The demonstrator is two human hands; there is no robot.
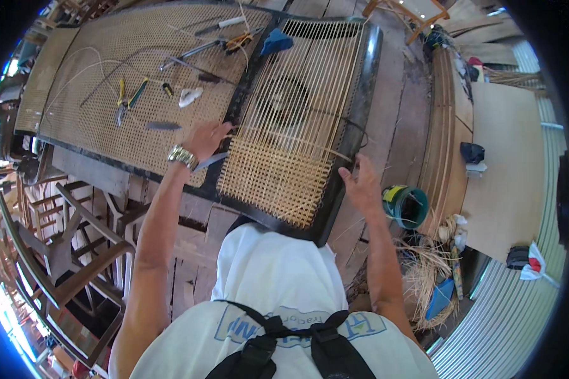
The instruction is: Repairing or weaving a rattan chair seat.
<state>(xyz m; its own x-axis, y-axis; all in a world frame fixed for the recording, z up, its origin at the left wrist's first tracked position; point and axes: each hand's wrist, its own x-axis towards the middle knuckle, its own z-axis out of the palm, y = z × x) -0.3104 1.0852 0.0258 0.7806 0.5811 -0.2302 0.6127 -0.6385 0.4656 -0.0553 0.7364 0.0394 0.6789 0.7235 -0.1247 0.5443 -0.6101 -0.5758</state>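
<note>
**Cane strand runs crosswise between your two hands**

The cane strand (297,144) lies across the dark chair frame (360,95), its long axis running left to right, one end toward each hand. Your left hand (203,139) sits at the panel's left edge, fingers curled at the strand's end, a thin metal tool (210,162) just below it. Your right hand (360,183) rests at the right rail, fingers loosely spread, near the other end. Finished cane weave (275,183) lies just below the strand.
</note>
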